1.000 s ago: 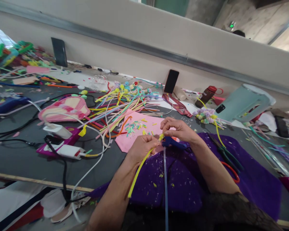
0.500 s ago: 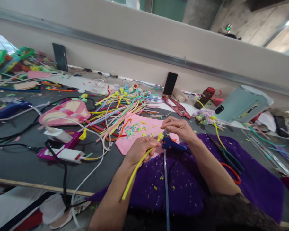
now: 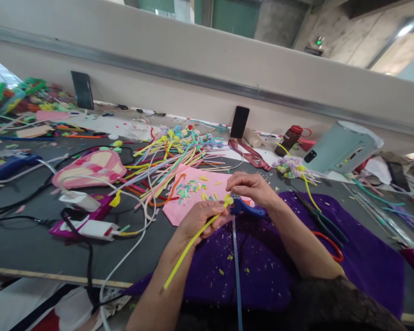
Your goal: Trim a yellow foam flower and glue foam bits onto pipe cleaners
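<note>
My left hand (image 3: 200,217) is closed around a yellow pipe cleaner (image 3: 186,251) whose free end trails down toward the table edge. My right hand (image 3: 250,186) pinches the curled top end of that pipe cleaner with fingers pressed together. A blue glue gun (image 3: 245,209) lies just under my right hand, its clear glue stick (image 3: 236,266) running toward me. Both hands hover over a purple cloth (image 3: 262,262) and the edge of a pink sheet (image 3: 189,195) strewn with coloured snippets.
A heap of coloured pipe cleaners (image 3: 169,154) lies behind the pink sheet. White chargers and cables (image 3: 89,216) sit left, next to a pink striped pouch (image 3: 89,166). Pliers with red handles (image 3: 326,230) lie right. Phones (image 3: 239,122), a bottle (image 3: 290,139) and a teal stool (image 3: 341,147) stand behind.
The hands have kept working the top end of the yellow pipe cleaner; its trailing end has swung a little lower and leftward. The view has shifted slightly.
</note>
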A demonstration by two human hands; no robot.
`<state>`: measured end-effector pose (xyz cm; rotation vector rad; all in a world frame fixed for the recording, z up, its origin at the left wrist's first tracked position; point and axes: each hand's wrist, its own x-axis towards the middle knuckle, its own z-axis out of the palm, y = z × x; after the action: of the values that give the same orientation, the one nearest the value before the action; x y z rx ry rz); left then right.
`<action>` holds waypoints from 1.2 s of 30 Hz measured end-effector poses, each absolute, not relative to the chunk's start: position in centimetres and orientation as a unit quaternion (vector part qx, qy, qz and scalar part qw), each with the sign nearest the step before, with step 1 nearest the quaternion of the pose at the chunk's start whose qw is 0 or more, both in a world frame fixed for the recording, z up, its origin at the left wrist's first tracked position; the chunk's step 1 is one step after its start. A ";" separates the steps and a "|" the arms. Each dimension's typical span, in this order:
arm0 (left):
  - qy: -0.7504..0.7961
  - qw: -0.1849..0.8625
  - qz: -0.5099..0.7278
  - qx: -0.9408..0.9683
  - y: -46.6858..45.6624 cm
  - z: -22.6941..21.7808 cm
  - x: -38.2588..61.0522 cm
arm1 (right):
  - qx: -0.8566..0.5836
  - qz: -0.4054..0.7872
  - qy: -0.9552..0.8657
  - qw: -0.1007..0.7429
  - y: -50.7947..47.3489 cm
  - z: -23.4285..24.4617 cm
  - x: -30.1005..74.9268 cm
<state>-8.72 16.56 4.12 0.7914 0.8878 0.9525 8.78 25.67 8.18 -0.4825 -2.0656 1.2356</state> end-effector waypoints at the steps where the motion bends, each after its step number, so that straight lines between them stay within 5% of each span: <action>1: 0.406 0.722 0.429 0.360 16.6 4.1 -8.7 | -0.185 0.473 -0.795 0.332 25.6 8.2 8.7; 36: 0.430 0.701 0.427 0.376 16.3 4.4 -8.4 | -0.230 0.475 -0.801 0.284 25.6 8.4 9.0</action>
<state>-8.42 16.28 4.45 0.8379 0.9583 0.9512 8.98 25.60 8.36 -0.6165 -2.1421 1.2703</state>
